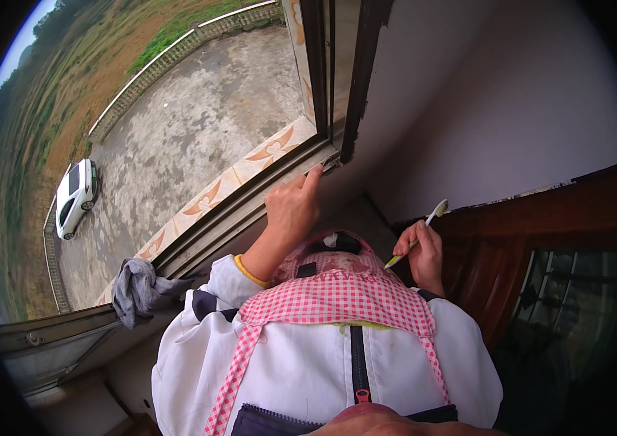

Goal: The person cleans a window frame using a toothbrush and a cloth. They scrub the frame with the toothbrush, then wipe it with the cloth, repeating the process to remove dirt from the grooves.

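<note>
Left hand (291, 206), hold unclear, should press lightly at the corner of the long grey metal window track (247, 212); right hand (425, 253) pinches a slim white-green plastic toothbrush (431, 218).

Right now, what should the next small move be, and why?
Probably bring the toothbrush toward the corner of the window track: the right hand holds it off to the side, away from the track, while the left hand points its index finger at that corner.

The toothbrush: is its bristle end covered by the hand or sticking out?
Sticking out. The toothbrush extends past the right hand, its bristles uncovered.
</note>
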The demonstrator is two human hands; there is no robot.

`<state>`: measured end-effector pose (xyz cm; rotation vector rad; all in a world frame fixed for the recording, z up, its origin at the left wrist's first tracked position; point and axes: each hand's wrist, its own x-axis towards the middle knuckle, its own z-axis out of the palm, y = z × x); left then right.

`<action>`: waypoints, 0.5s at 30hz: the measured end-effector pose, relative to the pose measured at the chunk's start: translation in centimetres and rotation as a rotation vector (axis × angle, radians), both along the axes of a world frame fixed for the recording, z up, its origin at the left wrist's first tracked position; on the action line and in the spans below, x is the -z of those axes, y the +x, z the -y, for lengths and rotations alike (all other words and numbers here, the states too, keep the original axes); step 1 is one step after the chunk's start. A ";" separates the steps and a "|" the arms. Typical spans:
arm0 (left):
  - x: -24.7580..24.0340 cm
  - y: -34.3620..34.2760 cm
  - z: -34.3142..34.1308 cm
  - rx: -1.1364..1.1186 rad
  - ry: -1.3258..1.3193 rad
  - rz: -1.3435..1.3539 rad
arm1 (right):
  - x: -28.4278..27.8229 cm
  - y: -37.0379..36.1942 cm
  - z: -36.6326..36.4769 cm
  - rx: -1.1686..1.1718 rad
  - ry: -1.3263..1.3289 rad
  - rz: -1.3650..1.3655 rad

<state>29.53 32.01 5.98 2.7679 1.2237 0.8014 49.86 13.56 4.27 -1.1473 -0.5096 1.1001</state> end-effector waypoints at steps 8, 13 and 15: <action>2.2 1.4 0.3 0.043 0.128 -0.009 | 0.1 -0.4 0.4 -0.001 -0.001 -0.005; 0.6 1.3 0.6 -0.046 -0.233 -0.001 | -0.1 -0.9 0.6 -0.004 -0.020 -0.012; -0.5 0.8 -0.6 0.001 -0.420 0.064 | -0.1 -1.1 0.6 -0.011 -0.026 -0.021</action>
